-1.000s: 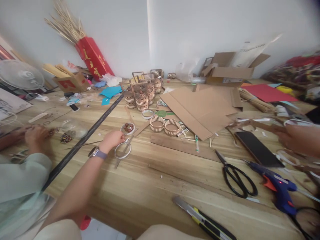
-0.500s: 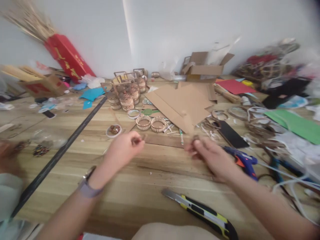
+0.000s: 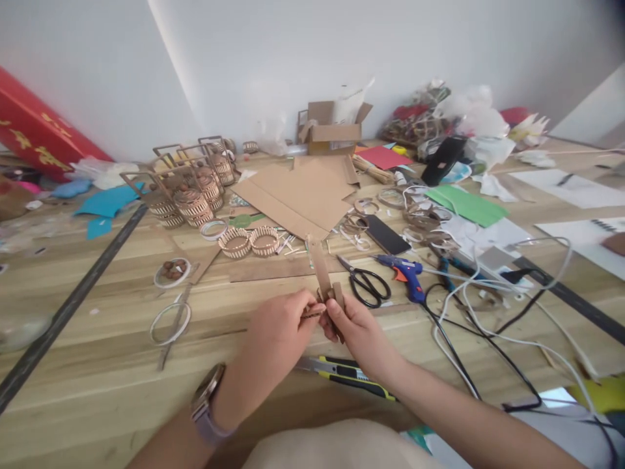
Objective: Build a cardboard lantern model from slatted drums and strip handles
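Observation:
My left hand (image 3: 286,326) and my right hand (image 3: 364,335) meet in front of me, fingertips nearly touching. Both are closed on thin brown strips. One flat brown strip (image 3: 319,264) points away from me above the fingers, and a shorter strip end (image 3: 338,293) shows by my right thumb. A thin dark piece (image 3: 312,314) is pinched under my left fingers; its kind is unclear. Just beyond my right hand lie black-handled scissors (image 3: 370,285). Partly hidden beneath it is a yellow-and-black utility knife (image 3: 359,376).
A blue glue gun (image 3: 407,273) with tangled cords lies right. Two striped round rings (image 3: 264,241) sit beyond my hands, near cardboard sheets (image 3: 293,195). Small striped baskets (image 3: 193,203) with handles stand back left. A dish of brown balls (image 3: 173,272) and a white ring (image 3: 170,324) lie left.
My hands were apart and have come together at the centre, with the brown strip now upright between them. The view has swung right, bringing the scissors and more cords into sight.

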### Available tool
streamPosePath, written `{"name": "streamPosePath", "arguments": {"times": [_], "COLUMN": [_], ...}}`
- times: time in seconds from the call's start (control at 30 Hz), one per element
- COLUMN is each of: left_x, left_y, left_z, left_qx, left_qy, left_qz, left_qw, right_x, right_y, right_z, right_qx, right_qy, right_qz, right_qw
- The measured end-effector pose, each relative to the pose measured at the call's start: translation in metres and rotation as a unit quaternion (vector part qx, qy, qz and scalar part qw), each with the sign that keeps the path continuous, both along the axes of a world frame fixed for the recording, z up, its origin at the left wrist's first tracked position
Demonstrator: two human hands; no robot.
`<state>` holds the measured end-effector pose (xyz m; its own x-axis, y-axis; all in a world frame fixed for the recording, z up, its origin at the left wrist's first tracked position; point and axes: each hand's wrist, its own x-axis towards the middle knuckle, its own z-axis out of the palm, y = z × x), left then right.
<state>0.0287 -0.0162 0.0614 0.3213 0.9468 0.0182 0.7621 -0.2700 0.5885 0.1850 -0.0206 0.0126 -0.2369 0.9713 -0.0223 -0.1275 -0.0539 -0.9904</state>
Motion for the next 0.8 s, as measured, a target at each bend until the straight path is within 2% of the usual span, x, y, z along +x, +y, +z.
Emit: {"name": "streamPosePath", "arguments": {"times": [0.13, 0.3, 0.43, 0.53, 0.8], "left_x": [-0.006, -0.016, -0.033, -0.041, -0.036], "left_y": [0.007, 0.026, 0.036, 0.039, 0.042], "left_z": [0.009, 0.014, 0.017, 0.018, 0.019], "left_qx": [0.020, -0.054, -0.033, -0.034, -0.051], "left_qy": [-0.011, -0.064, -0.079, -0.059, -0.024], "left_qz": [0.081, 0.085, 0.113, 0.107, 0.107], "left_qw": [0.996, 0.993, 0.990, 0.992, 0.993], "right_x": [0.005, 0.011, 0.020, 0.024, 0.016], "right_y": [-0.006, -0.011, -0.012, -0.013, -0.016], "right_z": [-0.001, -0.002, -0.004, -0.005, 0.000], "right_qx": [-0.029, -0.055, -0.082, -0.092, -0.141], "right_qy": [-0.002, -0.030, -0.050, -0.076, -0.067], "right_qz": [0.043, 0.135, 0.138, 0.127, 0.161], "right_qw": [0.999, 0.989, 0.986, 0.985, 0.975]}}
